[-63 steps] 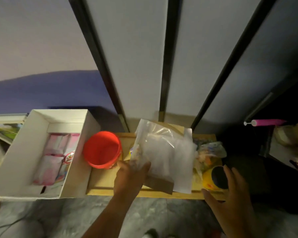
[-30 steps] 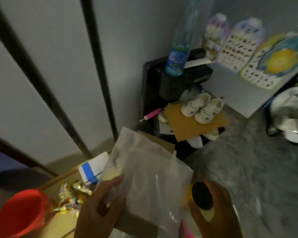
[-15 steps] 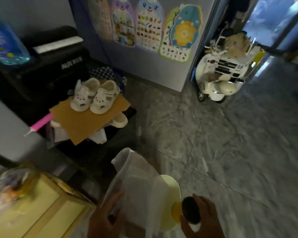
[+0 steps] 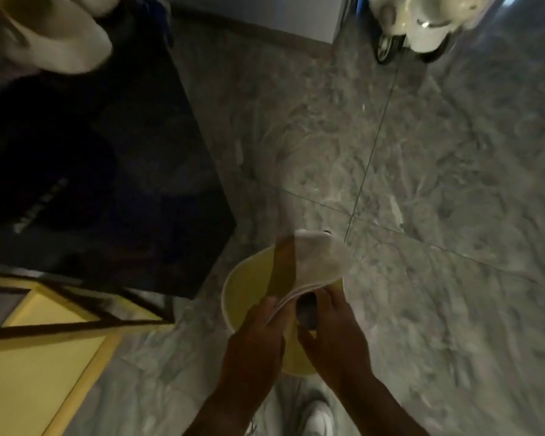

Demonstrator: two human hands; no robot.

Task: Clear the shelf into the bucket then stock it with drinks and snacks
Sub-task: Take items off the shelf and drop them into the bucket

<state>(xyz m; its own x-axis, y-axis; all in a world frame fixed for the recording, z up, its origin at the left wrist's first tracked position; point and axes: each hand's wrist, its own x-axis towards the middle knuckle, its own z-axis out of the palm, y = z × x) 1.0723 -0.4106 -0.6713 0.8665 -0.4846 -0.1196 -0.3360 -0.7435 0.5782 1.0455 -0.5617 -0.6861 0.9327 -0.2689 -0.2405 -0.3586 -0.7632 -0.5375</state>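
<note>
Over bucket (image 4: 243, 287), bag (image 4: 320, 262) in hands.

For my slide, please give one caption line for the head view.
Both hands, left hand and right hand, lower plastic bags into a yellow bucket on the marble floor.

Both forearms are showing bare to the frame's lower edge — no sleeve, watch, band or ring visible on either. Left hand (image 4: 258, 338) and right hand (image 4: 337, 335) are appearing ungloved. Below them a white shoe (image 4: 320, 418) is showing on one foot — low-cut as far as visible, blurred; a second pale edge beside it is too blurred to identify.
</note>
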